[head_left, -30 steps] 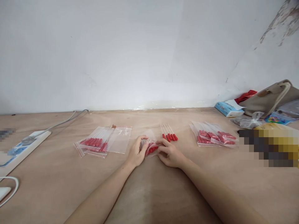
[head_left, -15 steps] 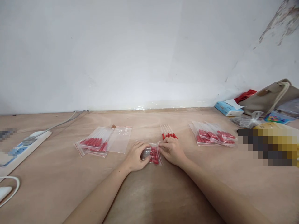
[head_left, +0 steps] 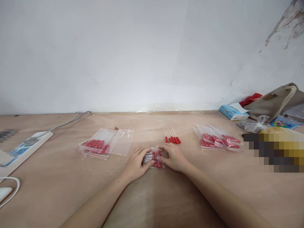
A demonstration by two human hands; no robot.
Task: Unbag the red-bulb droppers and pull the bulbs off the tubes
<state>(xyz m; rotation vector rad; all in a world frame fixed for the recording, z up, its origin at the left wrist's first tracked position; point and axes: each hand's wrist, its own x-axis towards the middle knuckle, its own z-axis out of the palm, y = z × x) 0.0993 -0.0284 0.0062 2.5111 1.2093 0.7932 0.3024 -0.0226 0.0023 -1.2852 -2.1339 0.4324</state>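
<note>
Between my hands, close above the table, is a clear zip bag (head_left: 156, 159) with several red-bulbed droppers inside, their thin clear tubes pointing left and red bulbs right. My left hand (head_left: 137, 163) is closed on the tube end, thumb in front and fingers behind. My right hand (head_left: 175, 158) pinches the zip edge at the bulb end. Just beyond it lies a row of loose droppers (head_left: 173, 139), bulbs towards me. To the left, a pile of filled zip bags (head_left: 96, 144) overlaps a flat, unfilled zip bag (head_left: 122, 142).
More filled zip bags (head_left: 217, 138) lie on the right. A blue tissue pack (head_left: 234, 111), a beige bag (head_left: 268, 103) and a knotted plastic bag (head_left: 253, 124) stand at the far right. A white power strip (head_left: 23, 155) with a grey cable lies left.
The bag has turned from upright to lying sideways, bulbs now to the right. My left hand has shifted slightly left and nearer; my right hand has moved onto the zip edge.
</note>
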